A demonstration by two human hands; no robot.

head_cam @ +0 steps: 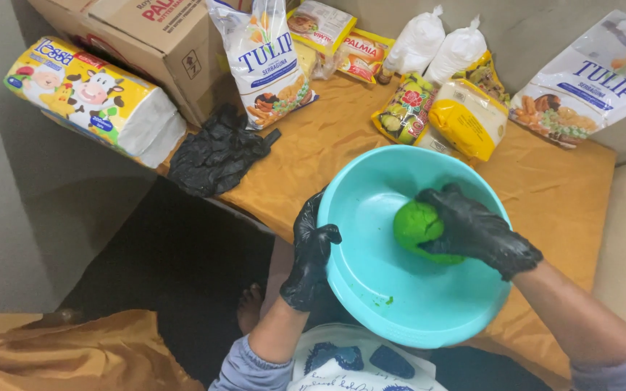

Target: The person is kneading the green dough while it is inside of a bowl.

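A turquoise plastic bowl is tilted over the near edge of a low table covered in an orange cloth. Inside it lies a ball of bright green dough. My right hand, in a black glove, is pressed over the dough from the right, fingers curled around it. My left hand, also in a black glove, grips the bowl's left rim and holds it steady.
Spare black gloves lie at the table's left corner. Flour bags, margarine packets, white sacks and yellow pouches crowd the back. A cardboard box and tissue pack stand left; another flour bag right.
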